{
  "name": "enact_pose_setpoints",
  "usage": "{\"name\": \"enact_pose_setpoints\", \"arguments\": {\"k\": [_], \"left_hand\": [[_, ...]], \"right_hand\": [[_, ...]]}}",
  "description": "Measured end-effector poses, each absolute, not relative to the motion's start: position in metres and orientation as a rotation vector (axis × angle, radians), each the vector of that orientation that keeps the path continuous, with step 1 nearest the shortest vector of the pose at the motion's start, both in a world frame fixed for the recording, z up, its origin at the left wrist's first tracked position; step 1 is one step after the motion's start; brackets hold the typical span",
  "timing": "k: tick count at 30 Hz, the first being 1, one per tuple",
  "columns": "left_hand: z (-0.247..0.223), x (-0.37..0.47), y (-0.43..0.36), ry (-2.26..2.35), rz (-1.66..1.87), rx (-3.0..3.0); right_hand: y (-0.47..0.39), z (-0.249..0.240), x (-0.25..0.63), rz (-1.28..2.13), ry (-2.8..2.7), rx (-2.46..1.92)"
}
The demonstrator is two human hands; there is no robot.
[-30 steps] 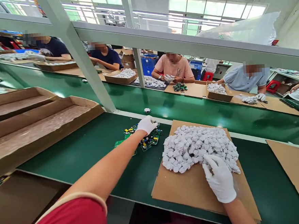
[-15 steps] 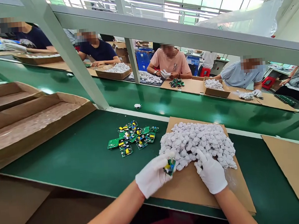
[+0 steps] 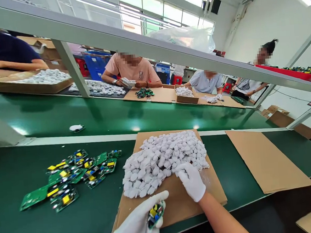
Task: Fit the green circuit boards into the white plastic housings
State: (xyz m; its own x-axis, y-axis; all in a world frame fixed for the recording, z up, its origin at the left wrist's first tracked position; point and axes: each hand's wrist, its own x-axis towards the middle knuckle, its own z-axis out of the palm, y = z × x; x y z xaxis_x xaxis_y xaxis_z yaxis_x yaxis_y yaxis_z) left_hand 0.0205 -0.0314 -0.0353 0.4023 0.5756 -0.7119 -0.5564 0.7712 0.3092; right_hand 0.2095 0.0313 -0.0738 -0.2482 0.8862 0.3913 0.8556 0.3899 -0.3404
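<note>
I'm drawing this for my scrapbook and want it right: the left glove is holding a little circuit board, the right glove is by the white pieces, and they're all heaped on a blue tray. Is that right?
Not quite: the head view shows the white pieces heaped on brown cardboard. The left glove does hold a little circuit board, and the right glove is by the pieces.

The pile (image 3: pixel 164 162) lies on the cardboard sheet (image 3: pixel 193 206), right of the circuit boards (image 3: pixel 76 171), before the conveyor (image 3: pixel 118 115).
</note>
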Motion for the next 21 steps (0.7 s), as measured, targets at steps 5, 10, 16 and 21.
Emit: {"name": "enact_pose_setpoints", "arguments": {"k": [5, 10, 16, 21], "left_hand": [[-0.039, 0.029, -0.029, 0.923, 0.704, -0.02], [-0.039, 0.042, -0.027, 0.926, 0.692, 0.022], [-0.04, 0.058, -0.021, 0.79, 0.695, 0.048], [-0.038, 0.055, -0.021, 0.818, 0.668, 0.058]], "right_hand": [[0.011, -0.066, 0.255, 0.083, -2.04, -1.607], [-0.033, -0.079, 0.264, -0.007, -2.067, -1.764], [-0.055, -0.089, 0.26, 0.019, -2.506, -1.709], [-0.046, -0.085, 0.263, 0.018, -2.47, -1.771]]}}
